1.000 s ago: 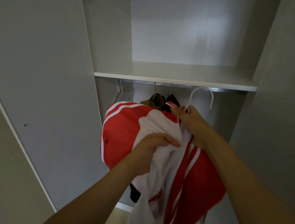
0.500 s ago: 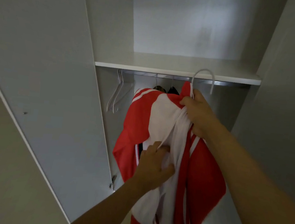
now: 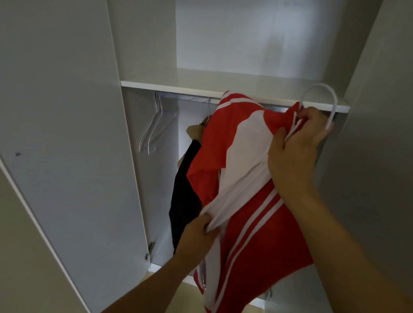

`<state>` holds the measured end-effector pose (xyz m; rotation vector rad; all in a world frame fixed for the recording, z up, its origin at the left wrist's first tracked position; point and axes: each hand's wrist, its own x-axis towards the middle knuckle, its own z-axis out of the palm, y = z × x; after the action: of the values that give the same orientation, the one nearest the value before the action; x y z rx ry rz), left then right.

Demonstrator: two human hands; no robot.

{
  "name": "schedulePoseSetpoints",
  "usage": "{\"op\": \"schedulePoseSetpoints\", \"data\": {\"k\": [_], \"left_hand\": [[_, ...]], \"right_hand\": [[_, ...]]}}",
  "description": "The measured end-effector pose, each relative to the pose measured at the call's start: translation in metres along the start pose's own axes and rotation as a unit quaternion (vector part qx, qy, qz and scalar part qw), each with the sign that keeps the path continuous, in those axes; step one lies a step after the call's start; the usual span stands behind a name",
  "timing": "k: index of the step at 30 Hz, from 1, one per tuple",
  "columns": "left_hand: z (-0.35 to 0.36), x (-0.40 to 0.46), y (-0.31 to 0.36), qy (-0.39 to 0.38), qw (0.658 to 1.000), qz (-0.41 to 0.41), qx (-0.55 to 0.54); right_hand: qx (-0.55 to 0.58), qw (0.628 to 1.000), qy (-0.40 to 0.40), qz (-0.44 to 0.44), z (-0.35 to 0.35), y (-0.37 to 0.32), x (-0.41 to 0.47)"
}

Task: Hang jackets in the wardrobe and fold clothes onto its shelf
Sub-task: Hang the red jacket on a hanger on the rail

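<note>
A person stands in front of an open white wardrobe [image 3: 146, 38] and holds up a red and white jacket [image 3: 245, 184]; the jacket is on a white hanger [image 3: 329, 104], and only the hook of the hanger shows, curving up in front of the edge of the shelf [image 3: 171, 88] on the far right side; the right hand [image 3: 295, 151] is up high by the collar, with its fingers curled tight around the neck of the hanger and a bunch of red cloth; the hook sticks up above that hand and I cannot tell if it is on the rail [image 3: 188, 97] or not; the left hand [image 3: 198, 240] is lower down, and its grip pinches a white fold of the jacket between the thumb and the fingers; the jacket hangs down between the two hands, with white stripes running down its red sleeve; most of it is in front of the space under the shelf, and its top pokes up just past the shelf edge; behind the jacket, more to the left, a dark piece of clothing [image 3: 183, 204] hangs from the rail, and a tan one [image 3: 195, 130] peeks out above it; further left, two bare white hangers [image 3: 152, 131] hang side by side on the rail, well apart from the jacket; the left door [image 3: 54, 118] stands wide open
</note>
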<state>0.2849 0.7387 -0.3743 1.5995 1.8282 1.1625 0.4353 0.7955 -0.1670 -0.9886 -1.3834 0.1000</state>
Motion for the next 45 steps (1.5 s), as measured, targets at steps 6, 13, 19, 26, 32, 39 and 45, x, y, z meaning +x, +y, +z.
{"op": "schedulePoseSetpoints", "data": {"k": [6,13,19,26,32,39,45], "left_hand": [[-0.036,0.017,-0.038,0.102,0.992,-0.068,-0.028],[-0.095,0.051,0.051,0.075,0.989,0.110,-0.057],[-0.116,0.068,0.103,-0.061,0.946,0.283,0.143],[-0.119,0.064,0.106,-0.114,0.942,0.280,0.148],[-0.097,0.037,0.044,-0.076,0.939,0.241,0.234],[-0.082,0.029,-0.014,-0.016,0.977,0.082,0.197],[-0.112,0.042,-0.007,0.085,0.991,0.054,0.084]], "right_hand": [[-0.144,0.977,-0.109,-0.117,-0.012,0.027,-0.009],[-0.131,0.936,-0.325,0.016,0.006,0.073,-0.020],[0.124,0.852,-0.448,0.241,0.012,0.068,-0.050],[0.072,0.867,-0.475,0.131,0.027,0.064,-0.061],[0.138,0.910,-0.310,0.239,0.028,0.063,-0.057],[0.180,0.924,-0.224,0.250,0.017,0.070,-0.060],[0.116,0.892,-0.349,0.264,-0.002,0.101,-0.059]]}}
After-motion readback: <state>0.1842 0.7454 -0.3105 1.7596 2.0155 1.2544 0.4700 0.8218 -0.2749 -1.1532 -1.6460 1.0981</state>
